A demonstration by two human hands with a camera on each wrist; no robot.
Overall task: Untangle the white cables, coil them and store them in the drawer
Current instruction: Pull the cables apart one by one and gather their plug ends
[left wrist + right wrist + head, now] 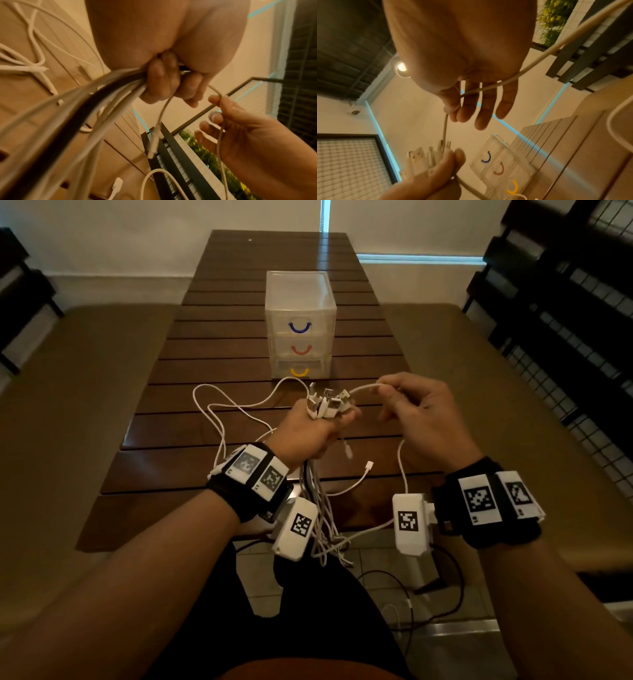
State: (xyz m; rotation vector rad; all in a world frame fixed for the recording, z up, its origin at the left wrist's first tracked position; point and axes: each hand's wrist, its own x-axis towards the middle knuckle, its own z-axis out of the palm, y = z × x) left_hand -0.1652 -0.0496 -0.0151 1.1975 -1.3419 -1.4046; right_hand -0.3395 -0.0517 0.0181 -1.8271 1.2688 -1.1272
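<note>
both hands on the cable bunch, drawers shut

your left hand is closed in a fist round a bunch of white cables, held up over the near part of the slatted wooden table. the plug ends stick up out of the top of that fist, some of them usb plugs, and the rest of the bunch hangs down below your wrist, past the table edge toward your lap. in the left wrist view your curled fingers wrap the strands tightly.

your right hand sits just beside the left, thumb and forefinger pinching a single white cable that runs across to the plug cluster. its other fingers are loosely spread and hold nothing. behind the pinch that cable drops in a loop under your right wrist.

more loose loops of cable lie on the table to the left of your hands, and two small connector ends rest on the slats between your wrists.

the clear plastic drawer unit stands farther back on the table, near the middle, with blue, red and yellow handles top to bottom. all three drawers are closed.
</note>
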